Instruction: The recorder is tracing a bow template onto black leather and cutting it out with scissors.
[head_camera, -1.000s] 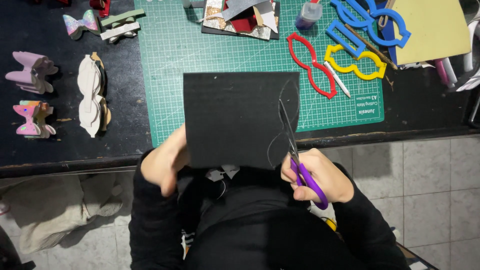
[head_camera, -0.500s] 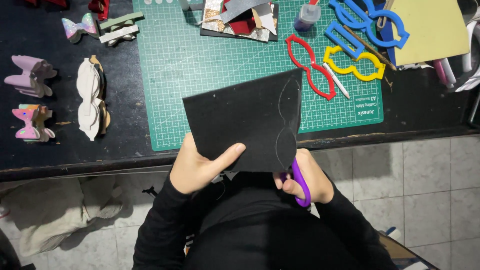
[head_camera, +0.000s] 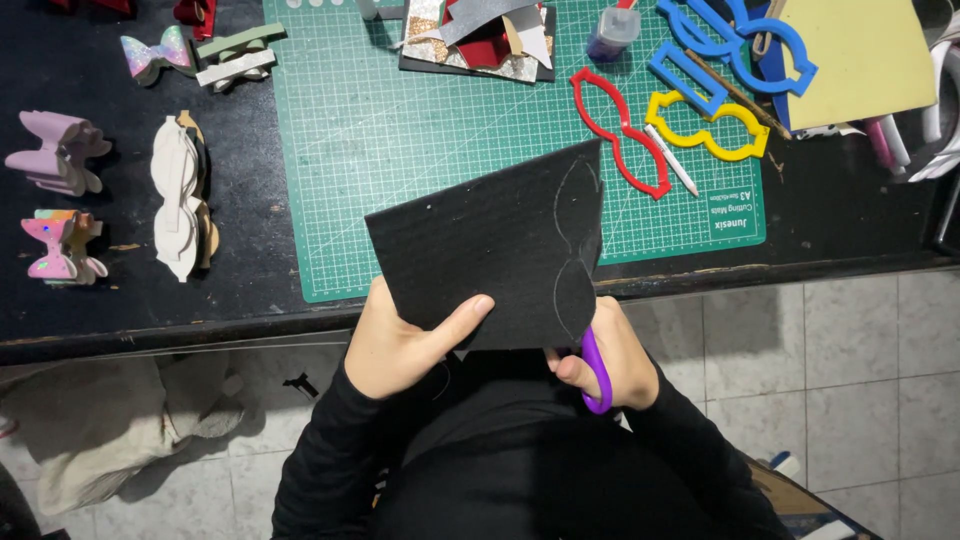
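Note:
My left hand (head_camera: 405, 340) grips the lower left edge of a black foam sheet (head_camera: 490, 245), thumb lying across its front. The sheet is tilted, its right side raised, and carries a thin drawn outline of a bow shape near its right edge. My right hand (head_camera: 610, 355) holds purple-handled scissors (head_camera: 594, 370) under the sheet's lower right corner; the blades are hidden behind the sheet. Both hands hover above the front edge of the dark table (head_camera: 160, 300), over the near end of a green cutting mat (head_camera: 400, 140).
Red (head_camera: 615, 130), yellow (head_camera: 710, 135) and blue (head_camera: 735, 45) bow-shaped templates lie on the mat's right. A yellow sheet (head_camera: 860, 60) is at far right. Finished bows (head_camera: 60, 155) and cream cut-outs (head_camera: 180, 195) sit left. A pile of scraps (head_camera: 480, 35) lies at the back. Tiled floor lies below.
The black sheet has turned from square to tilted, right side up. My left hand shifted from its left edge to the bottom, thumb on top. The scissors hand moved slightly left beneath it.

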